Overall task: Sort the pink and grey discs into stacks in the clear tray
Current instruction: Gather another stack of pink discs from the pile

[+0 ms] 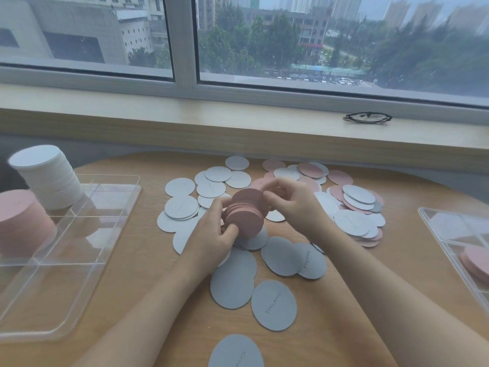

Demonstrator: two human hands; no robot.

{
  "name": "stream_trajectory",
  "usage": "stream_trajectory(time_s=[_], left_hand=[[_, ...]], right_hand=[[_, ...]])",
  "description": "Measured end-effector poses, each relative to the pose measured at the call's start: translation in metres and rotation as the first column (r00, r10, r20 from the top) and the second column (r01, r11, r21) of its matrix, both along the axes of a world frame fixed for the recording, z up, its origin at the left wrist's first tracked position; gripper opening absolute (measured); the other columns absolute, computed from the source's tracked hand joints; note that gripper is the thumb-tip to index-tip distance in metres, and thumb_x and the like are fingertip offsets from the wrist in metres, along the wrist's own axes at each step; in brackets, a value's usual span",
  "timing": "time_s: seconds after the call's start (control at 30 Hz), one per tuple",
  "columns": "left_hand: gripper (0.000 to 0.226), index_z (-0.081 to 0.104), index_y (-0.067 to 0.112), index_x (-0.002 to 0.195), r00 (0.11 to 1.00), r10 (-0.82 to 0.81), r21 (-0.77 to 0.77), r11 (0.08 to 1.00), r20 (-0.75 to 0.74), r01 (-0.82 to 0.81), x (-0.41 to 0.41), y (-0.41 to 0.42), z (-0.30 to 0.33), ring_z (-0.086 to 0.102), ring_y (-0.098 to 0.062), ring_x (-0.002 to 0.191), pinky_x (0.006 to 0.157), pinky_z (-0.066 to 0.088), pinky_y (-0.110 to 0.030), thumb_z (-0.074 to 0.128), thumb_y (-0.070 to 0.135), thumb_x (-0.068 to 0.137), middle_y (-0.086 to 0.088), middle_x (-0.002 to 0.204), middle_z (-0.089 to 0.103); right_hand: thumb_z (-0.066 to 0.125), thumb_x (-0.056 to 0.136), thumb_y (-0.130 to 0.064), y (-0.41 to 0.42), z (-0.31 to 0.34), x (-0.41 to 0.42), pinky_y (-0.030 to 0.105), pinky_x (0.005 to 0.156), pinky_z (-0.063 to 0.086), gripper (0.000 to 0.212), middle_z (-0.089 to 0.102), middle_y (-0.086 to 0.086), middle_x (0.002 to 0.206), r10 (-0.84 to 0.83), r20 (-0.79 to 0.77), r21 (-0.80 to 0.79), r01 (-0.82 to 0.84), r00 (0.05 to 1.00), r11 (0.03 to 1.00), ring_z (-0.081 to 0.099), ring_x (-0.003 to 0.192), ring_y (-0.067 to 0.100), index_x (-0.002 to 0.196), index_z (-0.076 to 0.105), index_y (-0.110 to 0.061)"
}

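Nearest to us, loose grey discs (274, 305) lie flat on the wooden worktop (148, 300); several carry a line of small script which we cannot read with confidence.

Above them, over the middle of the worktop, both hands hold a bundle of pink discs (245, 213) on edge. The left hand (215, 229) curls round the near side of the bundle; the right hand (288, 201) pinches it at the far side with curled fingers. The bundle is clear of the worktop and apart from either tray.

At the left, the clear tray (79, 263) already holds a tall pink stack (22, 221) in a near compartment and a tall grey stack (45, 176) behind it; its other visible compartments hold nothing. At the right edge a second clear tray (434, 221) shows a few pink discs (476, 263).

Beyond the hands, a mixed heap of pink and grey discs (352, 205) remains unsorted.

We judge the task partly done: two stacks are well advanced, the held bundle is not yet placed, and many discs are left.

Farther off, spectacles (366, 117) rest on the window sill (185, 120).
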State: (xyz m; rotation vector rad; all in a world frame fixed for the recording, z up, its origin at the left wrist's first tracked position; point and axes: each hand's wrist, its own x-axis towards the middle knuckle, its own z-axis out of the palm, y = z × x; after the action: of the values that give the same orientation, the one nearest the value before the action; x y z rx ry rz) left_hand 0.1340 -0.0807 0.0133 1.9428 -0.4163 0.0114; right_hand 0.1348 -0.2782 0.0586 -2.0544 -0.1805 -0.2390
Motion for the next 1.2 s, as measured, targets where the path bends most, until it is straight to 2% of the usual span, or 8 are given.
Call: stream_trajectory(time_s=[0.13,0.33,0.5,0.63,0.77,0.9,1.07,1.2], left_hand=[[0.051,0.05,0.028,0.132,0.999,-0.02,0.016,1.0,0.039,0.02,-0.002,0.0,0.002,0.057,0.007,0.08,0.072,0.042,-0.007,0.054,-0.002,0.091,0.014,0.109,0.062],[0.042,0.047,0.048,0.123,0.998,-0.033,0.096,0.995,0.054,0.027,0.002,0.0,-0.003,0.049,-0.003,0.091,0.073,0.037,-0.007,0.054,0.025,0.088,0.01,0.106,0.055],[0.047,0.047,0.048,0.12,0.999,-0.033,0.089,0.996,0.04,0.029,0.002,0.001,0.0,0.055,0.006,0.085,0.074,0.039,-0.005,0.058,0.011,0.095,0.016,0.111,0.059],[0.041,0.052,0.037,0.125,0.999,-0.037,0.064,0.997,0.016,0.035,0.001,0.001,0.001,0.059,0.006,0.073,0.071,0.041,-0.005,0.058,0.009,0.095,0.02,0.107,0.064],[0.04,0.052,0.037,0.123,0.999,-0.035,0.055,0.998,0.009,0.034,0.0,0.002,0.002,0.061,0.003,0.074,0.071,0.042,-0.006,0.058,0.009,0.095,0.02,0.104,0.065],[0.039,0.055,0.032,0.124,0.999,-0.032,0.046,0.998,-0.002,0.032,-0.001,0.002,0.003,0.059,0.005,0.07,0.07,0.042,-0.006,0.058,0.008,0.094,0.018,0.104,0.066],[0.038,0.054,0.03,0.126,1.0,-0.023,0.049,0.999,-0.003,0.023,-0.001,0.001,0.003,0.058,0.007,0.074,0.069,0.041,-0.006,0.058,0.009,0.095,0.016,0.103,0.065],[0.058,0.04,0.034,0.146,1.0,-0.005,0.05,0.999,-0.009,0.005,0.001,0.001,0.0,0.06,0.008,0.075,0.071,0.042,-0.006,0.057,0.01,0.096,0.016,0.116,0.062]], right_hand=[[0.054,0.095,-0.004,0.001,-0.014,-0.001,0.044,0.085,0.055,0.025,0.075,0.001,0.087,0.052,-0.084,0.011,-0.051,0.995,0.999,0.067,0.087,0.028,0.101,0.072,-0.02],[0.056,0.093,-0.01,-0.014,-0.009,0.021,0.025,0.087,0.05,0.025,0.073,-0.014,0.099,-0.051,-0.04,-0.174,0.043,0.998,0.984,0.065,0.098,0.005,0.101,0.075,-0.025],[0.057,0.092,-0.053,-0.026,-0.02,0.064,0.036,0.1,0.036,0.052,0.052,0.0,0.13,-0.278,-0.032,-0.723,0.17,0.96,0.67,0.044,0.124,0.022,0.133,0.055,-0.021],[0.055,0.085,-0.07,-0.023,-0.025,0.079,0.04,0.1,0.032,0.065,0.049,0.006,0.123,-0.354,-0.022,-0.877,0.152,0.935,0.455,0.039,0.12,0.027,0.122,0.06,-0.017],[0.073,0.077,-0.057,-0.021,-0.022,0.08,0.035,0.094,0.033,0.055,0.05,0.001,0.12,-0.348,-0.062,-0.761,0.181,0.936,0.622,0.042,0.118,0.025,0.117,0.057,-0.021],[0.073,0.081,-0.019,-0.021,-0.015,0.063,0.009,0.067,0.037,0.018,0.065,-0.014,0.09,-0.278,-0.06,-0.377,0.236,0.959,0.896,0.061,0.094,0.013,0.091,0.059,-0.022],[0.07,0.085,-0.009,-0.017,-0.004,0.026,0.024,0.074,0.053,0.012,0.074,-0.006,0.082,-0.107,-0.006,-0.066,0.106,0.994,0.992,0.07,0.079,0.012,0.088,0.066,-0.019],[0.064,0.091,-0.005,-0.017,-0.003,0.006,0.025,0.078,0.054,0.011,0.075,0.0,0.08,0.02,-0.001,-0.01,-0.02,1.0,1.0,0.072,0.079,0.016,0.095,0.069,-0.015]])
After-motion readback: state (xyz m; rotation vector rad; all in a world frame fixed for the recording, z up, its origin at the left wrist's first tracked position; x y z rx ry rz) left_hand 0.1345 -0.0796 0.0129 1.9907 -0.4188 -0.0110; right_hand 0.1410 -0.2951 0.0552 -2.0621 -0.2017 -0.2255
